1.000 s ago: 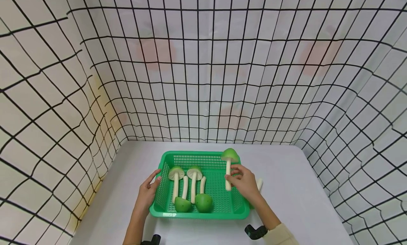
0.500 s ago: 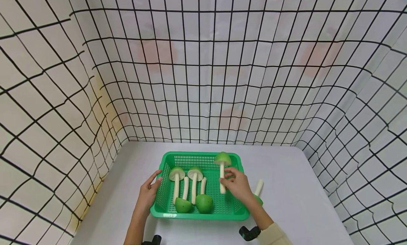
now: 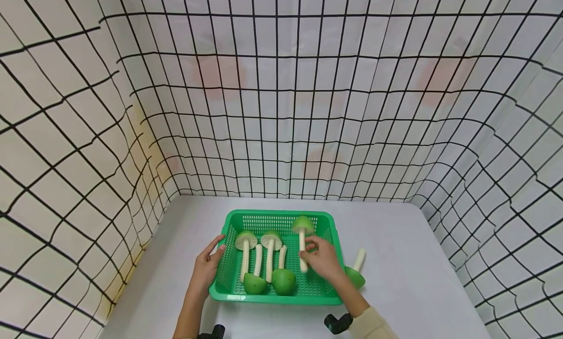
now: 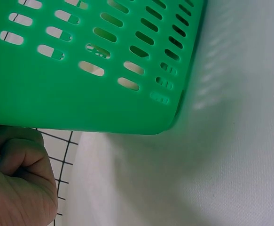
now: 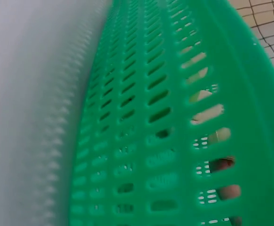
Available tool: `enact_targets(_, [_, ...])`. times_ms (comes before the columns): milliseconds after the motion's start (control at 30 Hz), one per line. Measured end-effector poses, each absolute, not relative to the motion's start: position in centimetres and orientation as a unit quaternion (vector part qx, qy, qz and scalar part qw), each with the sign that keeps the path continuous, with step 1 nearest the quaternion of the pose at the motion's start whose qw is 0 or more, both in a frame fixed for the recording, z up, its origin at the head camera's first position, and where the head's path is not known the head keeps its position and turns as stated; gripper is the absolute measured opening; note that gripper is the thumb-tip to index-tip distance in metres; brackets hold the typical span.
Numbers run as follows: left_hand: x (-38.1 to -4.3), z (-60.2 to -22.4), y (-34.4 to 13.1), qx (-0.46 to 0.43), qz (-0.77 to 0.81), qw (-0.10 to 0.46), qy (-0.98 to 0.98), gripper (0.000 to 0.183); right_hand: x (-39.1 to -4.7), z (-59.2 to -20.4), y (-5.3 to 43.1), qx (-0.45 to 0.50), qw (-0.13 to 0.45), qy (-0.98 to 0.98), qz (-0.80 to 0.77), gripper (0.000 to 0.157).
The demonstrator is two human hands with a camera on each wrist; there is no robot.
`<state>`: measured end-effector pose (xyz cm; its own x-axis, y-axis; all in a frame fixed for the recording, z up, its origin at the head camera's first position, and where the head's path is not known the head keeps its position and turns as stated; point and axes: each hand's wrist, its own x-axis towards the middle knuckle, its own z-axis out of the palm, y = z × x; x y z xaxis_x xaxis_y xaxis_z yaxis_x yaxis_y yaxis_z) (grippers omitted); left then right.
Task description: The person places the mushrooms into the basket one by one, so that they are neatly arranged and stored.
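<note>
A green plastic basket (image 3: 281,298) stands on the white table. My left hand (image 3: 205,268) grips its left rim; in the left wrist view, curled fingers of the left hand (image 4: 21,172) meet the rim of the basket (image 4: 94,103). My right hand (image 3: 323,261) pinches the white stem of a green-capped toy mushroom (image 3: 302,225), held cap up inside the basket's right part. Left of it in the basket lie two mushrooms with caps at the back, including one mushroom (image 3: 270,265), and two with caps at the front, including another mushroom (image 3: 283,282). The right wrist view shows mostly the basket's slotted wall (image 5: 249,117).
Another green-capped mushroom (image 3: 354,276) lies on the table (image 3: 409,270), just right of the basket and partly behind the right forearm. Black grid netting (image 3: 288,119) over white cloth walls surrounds the table at the back and sides.
My right hand has carried the mushroom leftward and lower, from the basket's right rim into its right part. The left hand stays on the rim. The mushroom outside has come into fuller view.
</note>
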<state>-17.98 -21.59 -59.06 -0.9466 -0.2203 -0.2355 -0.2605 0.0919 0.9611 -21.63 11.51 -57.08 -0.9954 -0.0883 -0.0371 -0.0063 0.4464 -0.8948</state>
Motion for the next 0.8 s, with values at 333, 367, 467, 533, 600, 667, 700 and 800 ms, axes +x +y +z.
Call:
enact_targets(333, [-18.0,-59.4,-21.6,-0.165,0.659,0.009,0.733,0.049,-21.7,-58.2,11.0,-0.027,0.064,0.858,-0.508,0.040])
enact_targets(367, [-18.0,-59.4,-21.6,-0.165,0.658,0.008,0.735,0.049,-21.7,-58.3,10.9,-0.028,0.065,0.860,-0.505,0.040])
enact_targets(467, [-18.0,-59.3,-21.6,-0.165,0.657,0.007,0.736,0.050,-21.9,-58.5,10.9,-0.034,0.069,0.869,-0.489,0.039])
enact_targets(533, [-18.0,-59.3,-21.6,-0.165,0.658,0.009,0.735,0.049,-22.0,-58.6,10.8,-0.034,0.074,0.873,-0.481,0.038])
enact_targets(600, [-18.1,-59.4,-21.7,-0.165,0.659,0.013,0.734,0.049,-22.1,-58.6,10.8,-0.037,0.078,0.877,-0.473,0.038])
enact_targets(667, [-18.2,-59.5,-21.8,-0.164,0.659,0.017,0.734,0.049,-22.2,-58.7,10.6,-0.038,0.089,0.879,-0.468,0.037])
enact_targets(700, [-18.3,-59.5,-21.8,-0.164,0.658,0.019,0.734,0.049,-22.2,-58.7,10.6,-0.039,0.093,0.880,-0.464,0.036])
enact_targets(800, [-18.3,-59.5,-21.9,-0.163,0.657,0.022,0.736,0.050,-22.3,-58.6,10.3,-0.045,0.105,0.882,-0.457,0.035])
